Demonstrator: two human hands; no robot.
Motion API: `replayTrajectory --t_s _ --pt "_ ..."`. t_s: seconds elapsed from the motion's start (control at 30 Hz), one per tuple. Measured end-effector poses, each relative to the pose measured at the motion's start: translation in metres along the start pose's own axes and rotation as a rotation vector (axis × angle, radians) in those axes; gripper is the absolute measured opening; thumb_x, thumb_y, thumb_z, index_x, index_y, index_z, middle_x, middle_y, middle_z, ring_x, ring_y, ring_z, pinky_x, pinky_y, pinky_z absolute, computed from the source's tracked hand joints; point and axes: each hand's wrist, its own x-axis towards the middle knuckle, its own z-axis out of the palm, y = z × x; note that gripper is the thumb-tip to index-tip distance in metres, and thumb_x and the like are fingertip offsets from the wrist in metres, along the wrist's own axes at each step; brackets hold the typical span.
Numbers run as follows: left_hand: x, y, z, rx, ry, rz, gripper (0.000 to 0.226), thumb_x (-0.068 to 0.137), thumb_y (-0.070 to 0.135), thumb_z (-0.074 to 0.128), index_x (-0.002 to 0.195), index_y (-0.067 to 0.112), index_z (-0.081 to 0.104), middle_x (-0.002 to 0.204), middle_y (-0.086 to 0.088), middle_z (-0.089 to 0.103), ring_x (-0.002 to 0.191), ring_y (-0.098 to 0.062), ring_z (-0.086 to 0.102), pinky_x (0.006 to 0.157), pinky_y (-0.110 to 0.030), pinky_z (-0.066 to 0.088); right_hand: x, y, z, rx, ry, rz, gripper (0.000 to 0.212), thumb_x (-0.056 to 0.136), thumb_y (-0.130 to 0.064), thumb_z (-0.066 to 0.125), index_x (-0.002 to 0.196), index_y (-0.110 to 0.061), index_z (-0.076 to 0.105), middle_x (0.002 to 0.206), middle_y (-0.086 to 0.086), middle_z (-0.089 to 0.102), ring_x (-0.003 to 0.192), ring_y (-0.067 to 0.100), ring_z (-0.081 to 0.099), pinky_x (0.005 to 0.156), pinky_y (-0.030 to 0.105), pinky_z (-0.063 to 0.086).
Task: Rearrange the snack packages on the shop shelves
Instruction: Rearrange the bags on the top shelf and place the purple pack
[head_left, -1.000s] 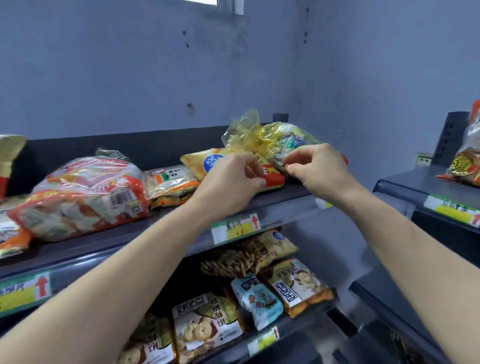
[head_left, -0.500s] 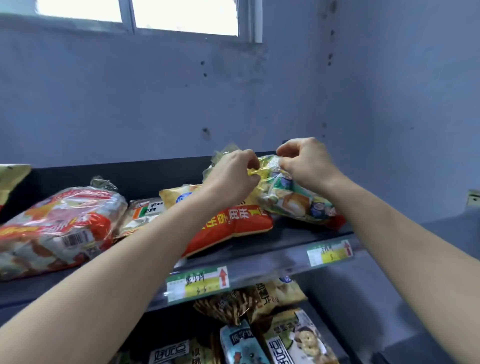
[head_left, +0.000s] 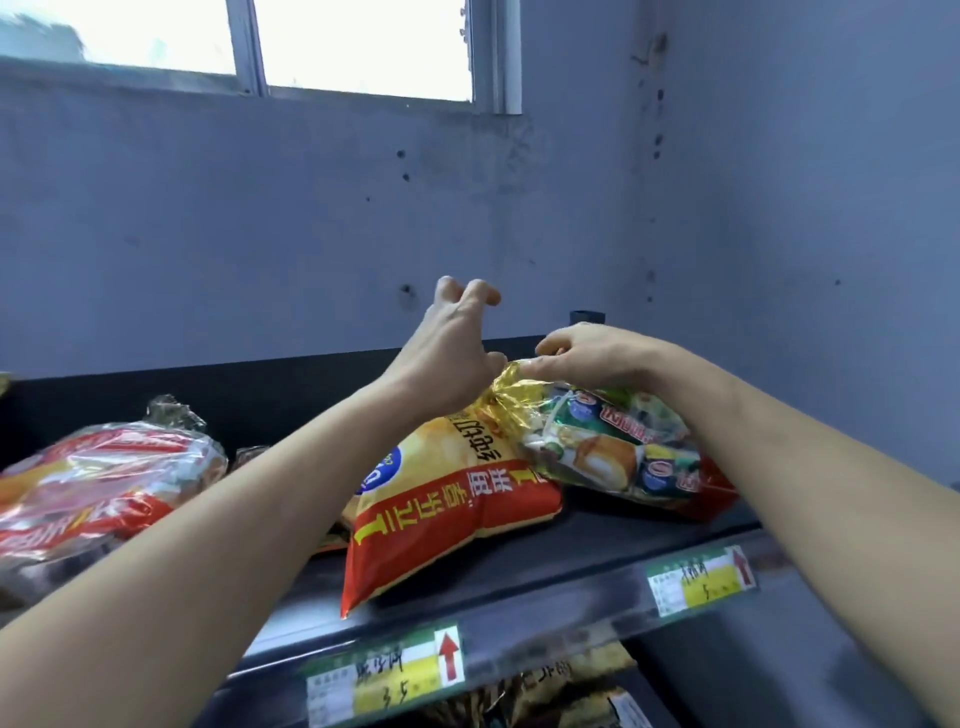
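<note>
Pinching the gathered gold neck of a clear plastic bag of assorted wrapped snacks (head_left: 613, 447), the right hand (head_left: 592, 356) holds it at the right end of a dark metal top shelf (head_left: 597, 540) — the neck overlaps a yellow-and-red pillow-shaped snack bag (head_left: 447, 499). Just beside it the left hand (head_left: 449, 358) hovers, fingers raised and loosely spread, gripping nothing.
</note>
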Motion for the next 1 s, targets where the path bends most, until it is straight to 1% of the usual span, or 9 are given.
replayTrajectory --t_s 0.2,0.3,0.4,0.5,0.57,0.67,0.73,0.87,1.0 --pt "0.002 0.000 0.009 0.143 -0.152 -0.081 0.096 0.071 0.033 0.077 0.145 0.025 0.017 0.141 -0.004 0.021 0.132 -0.026 0.026 0.107 -0.041 0.036 -0.005 0.023 -0.022 -0.035 -0.151 0.022 0.018 0.084 -0.033 0.062 0.098 -0.028 0.071 0.102 -0.003 0.069 0.089 0.017 0.068 0.081 0.035 0.055" --pt "-0.001 0.001 0.006 0.160 -0.432 -0.173 0.116 0.063 0.046 0.082 0.147 0.032 0.003 0.148 -0.006 0.030 0.130 -0.028 0.039 0.100 -0.039 0.040 -0.005 0.028 -0.027 0.016 -0.249 0.061 0.014 0.078 -0.022 0.065 0.089 -0.024 0.074 0.092 0.002 0.074 0.085 0.025 0.072 0.083 0.041 0.058" --pt "-0.003 0.001 0.000 0.237 -0.661 -0.208 0.107 0.063 0.051 0.080 0.145 0.034 0.012 0.140 -0.001 0.047 0.119 -0.026 0.052 0.092 -0.036 0.045 -0.004 0.027 -0.024 0.009 -0.326 0.073 0.016 0.074 -0.021 0.069 0.088 -0.019 0.075 0.090 0.006 0.075 0.089 0.031 0.071 0.083 0.042 0.058" --pt "-0.004 0.001 -0.008 0.352 -0.796 -0.214 0.105 0.063 0.057 0.076 0.146 0.036 0.014 0.145 0.002 0.043 0.127 -0.026 0.046 0.100 -0.040 0.041 -0.006 0.022 -0.023 -0.026 -0.390 0.098 0.034 0.066 -0.035 0.074 0.093 -0.014 0.074 0.093 0.009 0.075 0.095 0.034 0.070 0.088 0.046 0.056" --pt "-0.007 0.002 -0.014 0.325 -0.836 -0.239 0.104 0.063 0.066 0.067 0.146 0.037 0.012 0.149 0.002 0.038 0.132 -0.026 0.040 0.107 -0.043 0.036 -0.006 0.018 -0.021 -0.056 -0.365 0.117 0.036 0.076 -0.050 0.069 0.087 -0.016 0.074 0.089 0.004 0.075 0.086 0.026 0.071 0.084 0.040 0.057" --pt "-0.010 0.007 -0.018 0.145 -0.728 -0.244 0.082 0.074 0.073 0.041 0.142 0.028 0.032 0.137 0.003 0.049 0.120 -0.017 0.048 0.099 -0.033 0.040 0.001 0.011 -0.008 -0.180 -0.147 0.115 0.044 0.083 -0.059 0.058 0.069 -0.019 0.070 0.077 -0.003 0.067 0.070 0.015 0.060 0.065 0.028 0.047" --pt "-0.004 0.009 -0.012 0.075 -0.625 -0.250 0.061 0.090 0.063 0.031 0.130 0.021 0.050 0.122 0.004 0.056 0.107 -0.013 0.053 0.087 -0.028 0.042 0.017 0.012 0.003 -0.138 -0.030 0.120 0.042 0.085 -0.053 0.059 0.080 -0.013 0.072 0.083 0.002 0.067 0.071 0.017 0.059 0.062 0.028 0.043" --pt "0.024 -0.001 0.010 0.064 -0.475 -0.438 0.034 0.087 0.038 0.053 0.110 0.013 0.061 0.106 -0.005 0.066 0.096 -0.022 0.065 0.086 -0.035 0.053 0.043 0.009 0.009 0.133 0.039 0.187 0.038 0.087 -0.037 0.063 0.100 -0.002 0.064 0.091 0.009 0.065 0.077 0.022 0.062 0.071 0.031 0.052" --pt "0.042 -0.006 0.031 -0.033 -0.544 -0.608 0.014 0.085 0.014 0.051 0.092 0.004 0.059 0.077 -0.010 0.061 0.062 -0.022 0.060 0.059 -0.028 0.048 0.058 0.010 0.021 0.203 -0.011 0.241 0.035 0.092 -0.033 0.057 0.109 -0.002 0.058 0.105 0.012 0.061 0.093 0.028 0.064 0.076 0.035 0.050"
